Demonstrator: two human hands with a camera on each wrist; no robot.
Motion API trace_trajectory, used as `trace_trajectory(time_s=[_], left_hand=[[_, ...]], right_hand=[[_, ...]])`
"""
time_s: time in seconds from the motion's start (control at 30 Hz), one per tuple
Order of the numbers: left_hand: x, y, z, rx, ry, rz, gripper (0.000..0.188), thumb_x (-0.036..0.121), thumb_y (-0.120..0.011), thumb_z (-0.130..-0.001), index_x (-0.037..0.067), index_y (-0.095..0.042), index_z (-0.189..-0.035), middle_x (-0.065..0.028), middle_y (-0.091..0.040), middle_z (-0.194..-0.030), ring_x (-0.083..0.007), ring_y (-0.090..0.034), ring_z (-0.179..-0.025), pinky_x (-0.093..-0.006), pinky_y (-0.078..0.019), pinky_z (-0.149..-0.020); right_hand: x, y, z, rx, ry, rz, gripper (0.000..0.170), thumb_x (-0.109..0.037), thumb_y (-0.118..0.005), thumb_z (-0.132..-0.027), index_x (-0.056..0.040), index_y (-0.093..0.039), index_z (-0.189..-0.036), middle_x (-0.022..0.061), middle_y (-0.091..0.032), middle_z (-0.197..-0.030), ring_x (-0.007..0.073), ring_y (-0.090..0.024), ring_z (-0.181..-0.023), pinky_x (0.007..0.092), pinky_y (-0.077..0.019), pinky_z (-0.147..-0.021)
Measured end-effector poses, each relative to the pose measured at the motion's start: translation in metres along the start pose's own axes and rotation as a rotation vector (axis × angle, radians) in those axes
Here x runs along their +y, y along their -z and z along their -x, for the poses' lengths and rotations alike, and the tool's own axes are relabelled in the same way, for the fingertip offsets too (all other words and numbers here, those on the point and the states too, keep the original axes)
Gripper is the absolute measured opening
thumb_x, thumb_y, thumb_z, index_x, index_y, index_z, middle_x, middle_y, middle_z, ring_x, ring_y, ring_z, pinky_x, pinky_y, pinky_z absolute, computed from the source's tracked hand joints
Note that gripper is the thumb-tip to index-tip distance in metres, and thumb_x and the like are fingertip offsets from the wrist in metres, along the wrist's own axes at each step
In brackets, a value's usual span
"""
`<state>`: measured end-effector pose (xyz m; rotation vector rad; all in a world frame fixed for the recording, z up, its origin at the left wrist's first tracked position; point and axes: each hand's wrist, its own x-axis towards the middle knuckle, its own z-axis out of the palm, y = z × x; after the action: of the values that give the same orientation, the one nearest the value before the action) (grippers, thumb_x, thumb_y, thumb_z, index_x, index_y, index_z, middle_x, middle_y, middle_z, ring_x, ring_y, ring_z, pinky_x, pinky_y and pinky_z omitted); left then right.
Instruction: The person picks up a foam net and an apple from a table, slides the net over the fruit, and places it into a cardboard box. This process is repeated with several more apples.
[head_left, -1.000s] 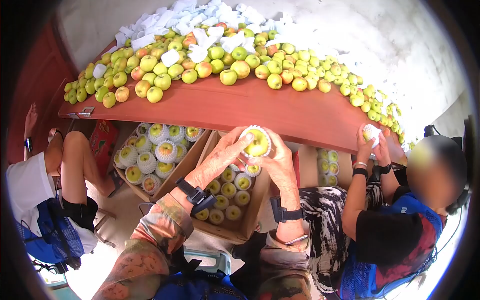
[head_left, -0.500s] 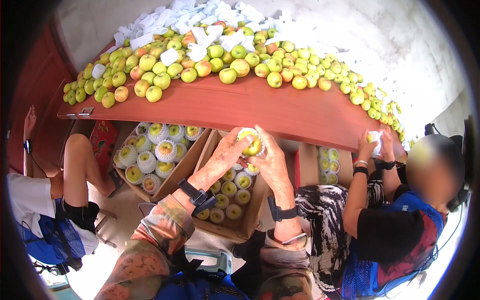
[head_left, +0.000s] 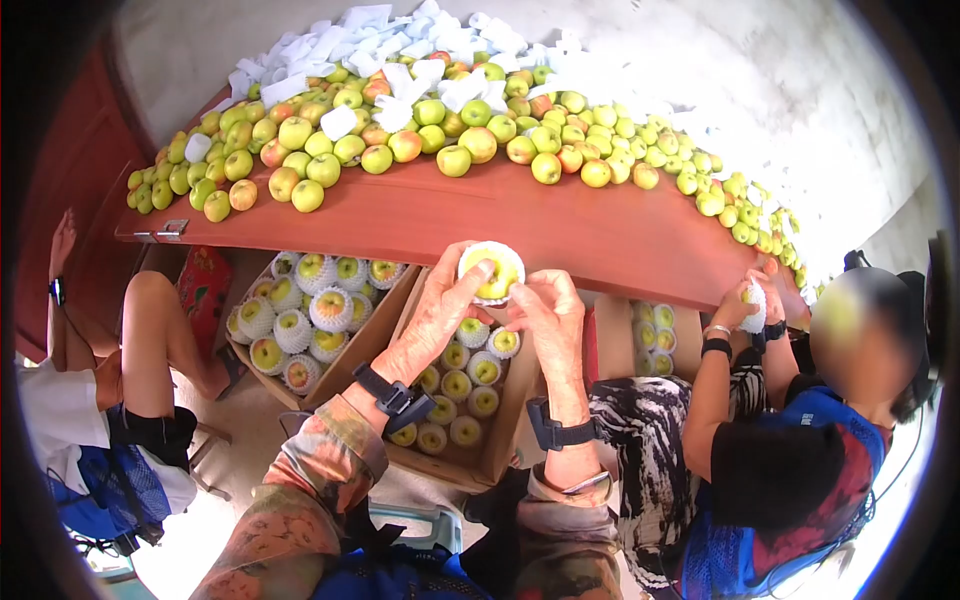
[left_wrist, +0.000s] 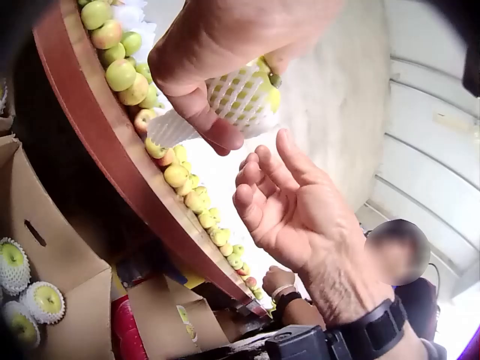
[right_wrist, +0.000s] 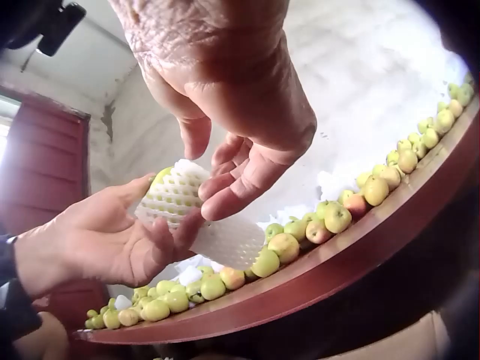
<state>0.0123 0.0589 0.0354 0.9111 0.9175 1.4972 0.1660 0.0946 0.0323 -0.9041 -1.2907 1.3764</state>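
My left hand (head_left: 440,300) grips a yellow-green apple (head_left: 506,268) in a white foam net, its thumb across the apple's face. In the left wrist view, the apple's stem pokes out past the net (left_wrist: 241,103), and a loose flap of foam hangs from the other end. My right hand (head_left: 552,318) is beside the apple, its fingers loosely bent and holding nothing. The right wrist view has those fingers (right_wrist: 244,187) close by the netted apple, overlapping its foam. Below both hands stands a cardboard box (head_left: 497,440) with netted apples in rows.
A red-brown table (head_left: 400,215) bears a long heap of bare apples (head_left: 295,130), with white foam nets (head_left: 350,40) piled behind. Another box (head_left: 385,330) of netted apples stands left. At right, a seated person (head_left: 800,430) holds a netted apple; another person's leg (head_left: 150,325) is at left.
My right hand has come off the netted apple and sits just right of it. My left hand has shifted the apple slightly left and up. The person at right has turned their apple.
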Motion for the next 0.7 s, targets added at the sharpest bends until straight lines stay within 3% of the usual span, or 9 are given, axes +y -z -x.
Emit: trace_trajectory(time_s=[0.07, 0.27, 0.47, 0.7], left_hand=[[0.001, -0.004, 0.002, -0.023, -0.036, -0.062, 0.046, 0.038, -0.055, -0.096, 0.007, -0.045, -0.13, -0.0052, -0.06, -0.113, -0.0141, -0.063, -0.093, -0.0287, -0.0546, -0.067], [0.002, 0.002, 0.001, -0.033, -0.005, -0.088, 0.045, 0.036, -0.059, -0.094, 0.009, -0.047, -0.127, -0.0041, -0.059, -0.113, -0.0126, -0.061, -0.097, -0.0288, -0.0544, -0.069], [-0.013, -0.003, 0.0, 0.058, -0.008, -0.133, 0.043, 0.027, -0.066, -0.091, 0.008, -0.045, -0.124, -0.006, -0.058, -0.115, -0.0131, -0.061, -0.096, -0.0266, -0.0542, -0.064], [-0.027, -0.008, -0.002, 0.134, -0.026, -0.1, 0.044, 0.027, -0.067, -0.09, 0.007, -0.045, -0.122, -0.0077, -0.058, -0.114, -0.0141, -0.062, -0.097, -0.027, -0.0545, -0.06]], right_hand=[[0.001, 0.003, -0.002, -0.032, -0.008, 0.028, 0.028, -0.011, -0.069, -0.087, -0.0012, -0.053, -0.108, 0.0102, -0.064, -0.087, 0.0128, -0.063, -0.067, 0.0252, -0.0536, -0.052], [0.002, 0.008, -0.003, -0.104, -0.017, -0.058, 0.019, -0.005, -0.065, -0.088, 0.0005, -0.056, -0.104, 0.011, -0.066, -0.088, 0.0138, -0.065, -0.07, 0.0268, -0.0568, -0.058], [0.013, 0.01, -0.004, 0.005, 0.047, 0.116, 0.004, 0.003, -0.059, -0.087, 0.0022, -0.059, -0.09, 0.0078, -0.066, -0.076, 0.012, -0.064, -0.062, 0.025, -0.0541, -0.056], [0.009, -0.001, 0.003, 0.102, 0.163, 0.327, 0.003, 0.002, -0.06, -0.085, -0.0004, -0.059, -0.085, 0.0024, -0.061, -0.068, 0.0064, -0.059, -0.059, 0.022, -0.0485, -0.053]])
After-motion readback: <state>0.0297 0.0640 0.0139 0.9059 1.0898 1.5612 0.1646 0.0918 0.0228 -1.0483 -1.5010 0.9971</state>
